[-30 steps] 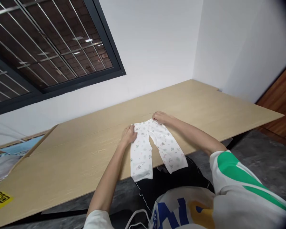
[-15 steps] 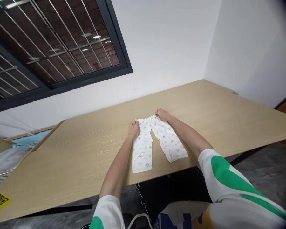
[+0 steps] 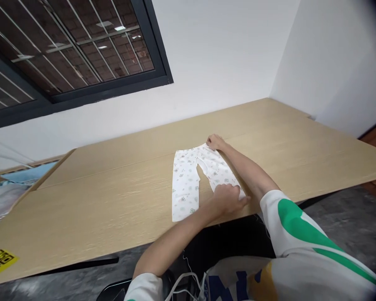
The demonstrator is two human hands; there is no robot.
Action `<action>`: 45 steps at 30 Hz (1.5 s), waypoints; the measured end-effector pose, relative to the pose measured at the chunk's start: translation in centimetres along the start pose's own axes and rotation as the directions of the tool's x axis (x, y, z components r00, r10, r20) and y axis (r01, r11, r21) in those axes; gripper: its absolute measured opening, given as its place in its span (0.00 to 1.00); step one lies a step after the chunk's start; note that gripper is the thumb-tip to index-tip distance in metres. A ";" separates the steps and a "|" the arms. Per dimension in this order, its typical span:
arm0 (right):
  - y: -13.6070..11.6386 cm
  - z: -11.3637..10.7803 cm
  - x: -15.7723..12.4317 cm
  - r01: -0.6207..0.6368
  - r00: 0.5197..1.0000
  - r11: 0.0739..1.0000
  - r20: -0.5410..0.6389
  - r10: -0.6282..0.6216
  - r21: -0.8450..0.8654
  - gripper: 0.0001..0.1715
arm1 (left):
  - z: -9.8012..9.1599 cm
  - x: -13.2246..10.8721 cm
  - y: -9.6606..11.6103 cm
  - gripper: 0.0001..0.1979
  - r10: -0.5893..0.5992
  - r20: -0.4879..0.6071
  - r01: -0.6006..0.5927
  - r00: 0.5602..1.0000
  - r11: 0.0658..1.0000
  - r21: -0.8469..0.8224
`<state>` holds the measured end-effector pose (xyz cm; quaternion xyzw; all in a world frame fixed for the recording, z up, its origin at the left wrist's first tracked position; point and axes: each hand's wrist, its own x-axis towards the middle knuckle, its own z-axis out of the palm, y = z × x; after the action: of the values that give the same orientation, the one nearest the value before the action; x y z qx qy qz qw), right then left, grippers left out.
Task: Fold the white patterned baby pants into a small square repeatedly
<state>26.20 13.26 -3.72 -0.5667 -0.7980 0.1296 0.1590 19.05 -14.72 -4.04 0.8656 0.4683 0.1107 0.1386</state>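
Observation:
White baby pants (image 3: 184, 179) with a small printed pattern lie flat on the wooden table, waistband toward the wall and legs spread toward me. My right hand (image 3: 215, 142) has its fingers closed at the right corner of the waistband. Across the pants' right leg reaches my left arm. At the hem of that leg my left hand (image 3: 229, 198) is curled onto the cloth, its fingertips partly hidden, and it covers the lower part of the leg.
The light wooden table (image 3: 113, 188) runs along a white wall below a barred window (image 3: 90, 46). At the left is a wooden-sided compartment with folded cloth (image 3: 6, 198). A yellow label with a black code (image 3: 0, 263) sticks to the near left edge. White cables (image 3: 184, 278) hang below.
My left hand has moved from the left corner of the waistband across to the right leg's hem. My right hand stays at the waistband's right corner. The view has shifted slightly.

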 end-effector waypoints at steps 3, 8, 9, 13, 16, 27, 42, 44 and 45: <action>0.3 0.2 -0.1 0.001 1.000 0.999 0.003 -0.001 0.032 0.13 | 0.2 -0.4 2.2 0.30 -0.013 0.148 0.007 0.989 0.999 0.038; -0.2 -0.2 -0.4 0.019 1.000 0.994 -0.010 -0.018 0.103 0.12 | -1.2 -0.5 2.4 0.19 -0.052 0.183 0.046 0.982 0.998 0.037; -0.4 -0.3 -0.4 0.022 1.000 0.993 -0.009 -0.021 0.120 0.12 | -1.4 -0.6 2.4 0.17 -0.047 0.174 0.044 0.984 0.999 0.022; -1.7 -1.3 0.1 0.030 1.000 0.983 -0.015 -0.028 0.180 0.11 | -2.1 -1.9 2.6 0.15 -0.052 0.121 0.056 0.991 0.998 -0.036; -3.3 -2.0 0.9 0.027 0.999 0.976 -0.042 -0.018 0.217 0.14 | -3.0 -4.0 2.4 0.17 -0.097 0.038 0.103 0.995 0.968 -0.227; -13.7 0.9 1.5 0.067 0.997 0.950 -0.056 -0.052 0.305 0.23 | -5.0 -16.6 -2.8 0.25 -0.558 -0.159 0.447 0.814 0.778 -0.442; -18.3 4.3 -2.4 0.169 0.982 0.926 0.020 -0.187 0.336 0.18 | -3.5 -20.5 -4.7 0.17 -0.702 -0.431 0.822 0.568 0.516 0.241; -18.5 3.9 -4.5 0.303 0.947 0.885 -0.009 -0.320 0.355 0.19 | -3.0 -20.7 -4.5 0.18 -0.574 -0.537 0.772 0.619 0.572 0.278; -18.5 3.8 -5.9 0.378 0.916 0.850 -0.014 -0.401 0.366 0.21 | -2.8 -20.7 -4.3 0.17 -0.484 -0.572 0.716 0.662 0.634 0.292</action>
<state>10.49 1.57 -0.65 -0.3499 -0.8630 0.2570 0.2584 3.72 -29.52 -4.20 0.6072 0.7663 0.1257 -0.1684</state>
